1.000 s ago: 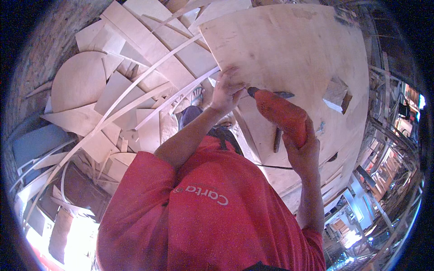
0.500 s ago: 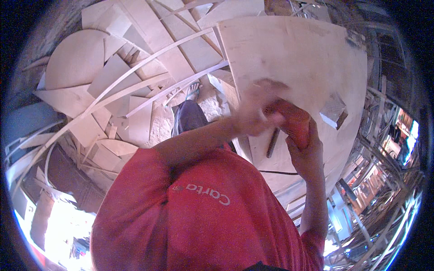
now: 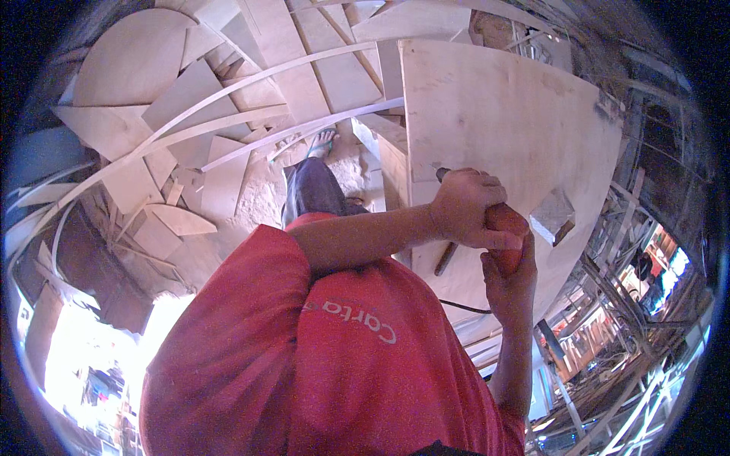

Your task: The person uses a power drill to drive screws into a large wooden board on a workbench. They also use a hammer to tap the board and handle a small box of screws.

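Over a large pale plywood board, both my hands come together on an orange, rounded object (image 3: pixel 507 222), whose exact kind I cannot make out. My right hand (image 3: pixel 511 275) is closed around its lower end. My left hand (image 3: pixel 470 207) is closed at its upper end, fingers curled and thumb lying across the orange surface. A dark tip (image 3: pixel 442 174) pokes out past the left knuckles; what it belongs to is hidden. Below the left wrist lies a dark, narrow stick (image 3: pixel 445 259) on the plywood board (image 3: pixel 494 99). Beside my right wrist a thin black cord (image 3: pixel 465 307) curves along the board.
A small block-like piece (image 3: pixel 553 216) sits on the board right of my hands. Offcuts and a round wooden panel (image 3: pixel 129 57) cover the floor at the far left, with long bent strips (image 3: pixel 220 99) across them. My foot (image 3: pixel 322 142) rests on dusty ground. Scrap timber (image 3: pixel 608 334) piles at right.
My left hand, blurred by motion before, now rests closed on the orange object. Both hands and that object have shifted slightly nearer my body. The view has turned a little.
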Tool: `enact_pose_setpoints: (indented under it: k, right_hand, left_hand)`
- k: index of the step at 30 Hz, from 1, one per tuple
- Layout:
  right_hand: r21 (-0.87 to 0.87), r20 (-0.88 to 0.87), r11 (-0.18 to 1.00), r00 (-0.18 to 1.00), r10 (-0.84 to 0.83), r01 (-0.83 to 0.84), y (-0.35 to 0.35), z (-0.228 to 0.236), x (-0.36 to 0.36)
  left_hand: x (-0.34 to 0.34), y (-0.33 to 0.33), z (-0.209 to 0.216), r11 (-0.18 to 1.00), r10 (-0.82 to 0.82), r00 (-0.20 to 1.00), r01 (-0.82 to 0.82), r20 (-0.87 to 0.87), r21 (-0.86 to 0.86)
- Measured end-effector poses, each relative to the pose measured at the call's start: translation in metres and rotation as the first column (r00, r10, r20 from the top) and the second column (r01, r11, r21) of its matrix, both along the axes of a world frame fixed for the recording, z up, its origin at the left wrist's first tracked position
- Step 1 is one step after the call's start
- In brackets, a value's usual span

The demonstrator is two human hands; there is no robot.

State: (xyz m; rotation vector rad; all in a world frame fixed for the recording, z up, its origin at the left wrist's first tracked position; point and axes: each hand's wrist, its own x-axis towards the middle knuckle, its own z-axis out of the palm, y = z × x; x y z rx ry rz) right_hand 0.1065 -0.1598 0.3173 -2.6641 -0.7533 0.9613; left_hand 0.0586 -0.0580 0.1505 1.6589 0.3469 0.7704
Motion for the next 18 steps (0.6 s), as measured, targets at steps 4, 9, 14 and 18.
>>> enact_pose_setpoints:
  k: [4, 9, 14, 18]
  right_hand:
    - [-0.064, -0.062, 0.992, 0.992, -0.109, 0.105, 0.000, 0.001, 0.002]
    - [-0.046, -0.057, 0.994, 0.993, -0.099, 0.096, -0.005, -0.003, 0.002]
    - [-0.011, -0.027, 1.000, 1.000, 0.004, -0.004, -0.006, -0.009, 0.008]
    - [-0.044, -0.010, 0.999, 1.000, 0.006, -0.007, 0.003, -0.007, 0.005]
  left_hand:
    - [0.001, -0.001, 0.000, 0.999, 0.033, 0.999, -0.033, 0.008, 0.008]
    - [0.000, -0.004, -0.006, 0.999, 0.044, 0.999, -0.044, 0.027, -0.024]
    - [0.003, -0.005, -0.010, 0.998, 0.056, 0.998, -0.055, 0.022, -0.024]
    - [0.002, -0.006, -0.012, 0.997, 0.074, 0.997, -0.074, 0.009, 0.000]
